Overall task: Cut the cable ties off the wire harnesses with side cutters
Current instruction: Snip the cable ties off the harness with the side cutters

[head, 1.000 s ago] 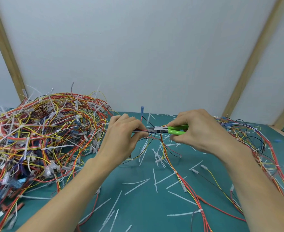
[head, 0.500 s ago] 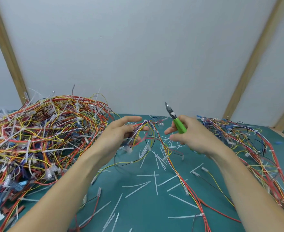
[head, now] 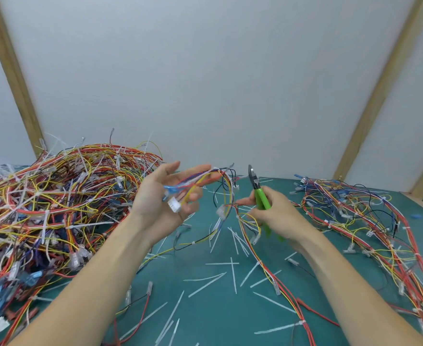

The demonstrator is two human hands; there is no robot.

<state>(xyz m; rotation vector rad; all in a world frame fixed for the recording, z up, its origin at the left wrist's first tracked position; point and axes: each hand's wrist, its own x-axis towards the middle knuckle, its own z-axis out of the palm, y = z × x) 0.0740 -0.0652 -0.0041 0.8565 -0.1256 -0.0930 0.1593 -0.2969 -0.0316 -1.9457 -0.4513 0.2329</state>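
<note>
Head view, looking down over both forearms. My right hand (head: 277, 216) is curled round the green grips of the side cutters (head: 260, 189), nose pointing up and away from the wires, so the blades stay clear while I sort; whether the blades are parted I cannot tell. The index finger sticks out leftward toward the strands rather than wrapping the handle.

My left hand (head: 165, 203) is raised palm-up, fingers spread and nearly straight, with the harness (head: 220, 186) draped across them, not squeezed. I judge this lets the strands fan apart so a remaining tie can be spotted. A white connector (head: 174, 204) and a blue one (head: 170, 189) lie against the palm. From the fingertips the harness arches over between the hands and trails down onto the green mat (head: 205, 308), running toward me on the right.

Outward: cut tie offcuts (head: 206, 283) lie scattered over the mat below the hands. Big tangled pile of harnesses (head: 50, 203) at left, white ties thick in it, so probably the untouched stock. Looser heap of harnesses (head: 370, 226) at right, likely finished ones. Pale wall (head: 205, 83) behind, wooden battens (head: 13, 78) slanting at either side.

Judgement: between cuts, hunting the next tie on this piece.
</note>
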